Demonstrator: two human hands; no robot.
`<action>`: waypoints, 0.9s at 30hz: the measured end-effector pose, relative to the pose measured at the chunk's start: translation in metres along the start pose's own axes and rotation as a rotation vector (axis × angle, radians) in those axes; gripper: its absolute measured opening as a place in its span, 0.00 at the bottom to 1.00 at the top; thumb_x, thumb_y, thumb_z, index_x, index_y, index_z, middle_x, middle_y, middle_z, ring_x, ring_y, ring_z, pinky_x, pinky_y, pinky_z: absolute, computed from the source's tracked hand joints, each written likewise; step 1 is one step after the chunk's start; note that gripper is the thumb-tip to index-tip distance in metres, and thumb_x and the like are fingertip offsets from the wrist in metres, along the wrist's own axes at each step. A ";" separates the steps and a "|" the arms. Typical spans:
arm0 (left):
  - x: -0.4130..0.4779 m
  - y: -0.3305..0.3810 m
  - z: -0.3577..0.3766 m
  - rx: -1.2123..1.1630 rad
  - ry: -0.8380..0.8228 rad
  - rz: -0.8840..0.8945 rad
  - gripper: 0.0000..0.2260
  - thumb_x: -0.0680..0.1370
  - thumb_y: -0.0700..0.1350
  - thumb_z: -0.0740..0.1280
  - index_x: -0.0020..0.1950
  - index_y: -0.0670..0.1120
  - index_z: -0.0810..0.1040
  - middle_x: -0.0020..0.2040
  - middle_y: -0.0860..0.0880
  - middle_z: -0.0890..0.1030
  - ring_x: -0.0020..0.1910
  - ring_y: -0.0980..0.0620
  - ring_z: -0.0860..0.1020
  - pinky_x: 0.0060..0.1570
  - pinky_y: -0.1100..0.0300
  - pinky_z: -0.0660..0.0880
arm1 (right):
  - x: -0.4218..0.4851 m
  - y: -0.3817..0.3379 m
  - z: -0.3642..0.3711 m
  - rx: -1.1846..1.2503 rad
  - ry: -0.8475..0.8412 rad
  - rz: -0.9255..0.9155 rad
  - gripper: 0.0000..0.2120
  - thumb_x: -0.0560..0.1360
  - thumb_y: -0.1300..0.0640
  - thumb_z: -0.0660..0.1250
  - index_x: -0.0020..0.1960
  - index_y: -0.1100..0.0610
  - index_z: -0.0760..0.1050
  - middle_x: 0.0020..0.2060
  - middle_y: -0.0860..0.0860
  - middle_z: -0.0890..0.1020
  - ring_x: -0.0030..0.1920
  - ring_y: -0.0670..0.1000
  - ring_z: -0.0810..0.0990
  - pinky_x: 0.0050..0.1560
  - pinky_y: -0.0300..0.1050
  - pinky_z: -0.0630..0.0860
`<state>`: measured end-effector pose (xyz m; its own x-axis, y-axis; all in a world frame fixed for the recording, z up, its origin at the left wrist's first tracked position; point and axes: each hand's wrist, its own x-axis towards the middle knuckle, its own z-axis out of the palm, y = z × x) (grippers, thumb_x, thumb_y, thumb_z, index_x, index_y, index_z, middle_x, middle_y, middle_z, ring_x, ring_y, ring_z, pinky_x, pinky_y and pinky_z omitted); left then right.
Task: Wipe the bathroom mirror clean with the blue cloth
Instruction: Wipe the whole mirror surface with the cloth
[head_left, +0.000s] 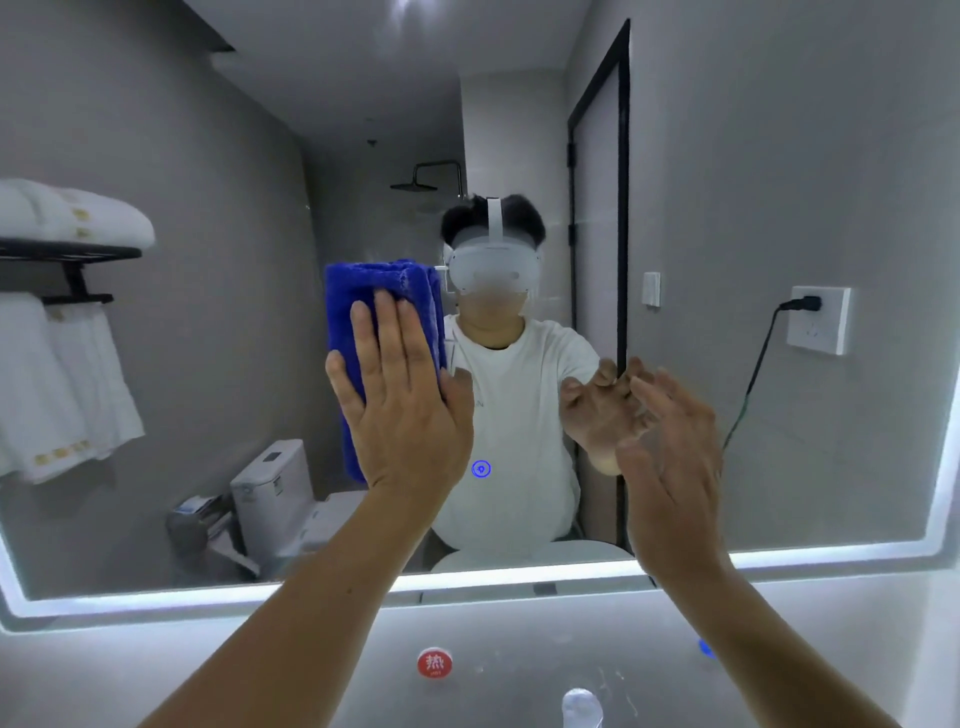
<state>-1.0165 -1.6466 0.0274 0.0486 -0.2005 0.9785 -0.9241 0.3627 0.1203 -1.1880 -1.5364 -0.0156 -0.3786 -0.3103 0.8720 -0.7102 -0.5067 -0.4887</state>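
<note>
Pressing blue cloth (363, 291) on mirror (234, 312), left hand (410, 410) flat, right hand (675, 467) spread, 热 sticker (434, 663)

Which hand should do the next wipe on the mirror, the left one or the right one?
Left. The left hand presses the blue cloth flat against the mirror with straight fingers, so it probably only needs to slide. The right hand holds nothing.

Left hand (402, 395) presses blue cloth (382, 317) flat against mirror (208, 364); right hand (670, 457) hovers open.
</note>
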 end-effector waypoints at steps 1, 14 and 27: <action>0.001 0.009 0.001 -0.009 0.006 -0.023 0.29 0.82 0.49 0.52 0.80 0.41 0.50 0.81 0.42 0.54 0.80 0.42 0.51 0.76 0.41 0.47 | -0.002 0.000 -0.001 -0.001 -0.017 0.004 0.23 0.73 0.52 0.54 0.67 0.51 0.71 0.69 0.49 0.69 0.70 0.43 0.64 0.66 0.27 0.56; -0.013 0.149 0.011 -0.111 -0.018 0.078 0.30 0.78 0.48 0.57 0.79 0.43 0.53 0.79 0.47 0.51 0.79 0.48 0.54 0.76 0.43 0.56 | 0.007 0.048 -0.086 -0.116 0.048 0.087 0.24 0.73 0.57 0.58 0.69 0.53 0.71 0.68 0.39 0.65 0.70 0.50 0.65 0.68 0.64 0.64; 0.037 -0.003 -0.003 -0.042 0.017 -0.013 0.32 0.80 0.49 0.58 0.80 0.40 0.50 0.80 0.41 0.55 0.80 0.43 0.51 0.75 0.36 0.51 | 0.017 -0.002 -0.023 -0.034 0.030 -0.070 0.21 0.76 0.49 0.54 0.68 0.48 0.69 0.68 0.35 0.66 0.67 0.41 0.64 0.68 0.38 0.59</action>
<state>-1.0111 -1.6523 0.0641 0.0674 -0.1901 0.9794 -0.9067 0.3981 0.1396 -1.2064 -1.5220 0.0009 -0.3447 -0.2504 0.9047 -0.7551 -0.4985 -0.4257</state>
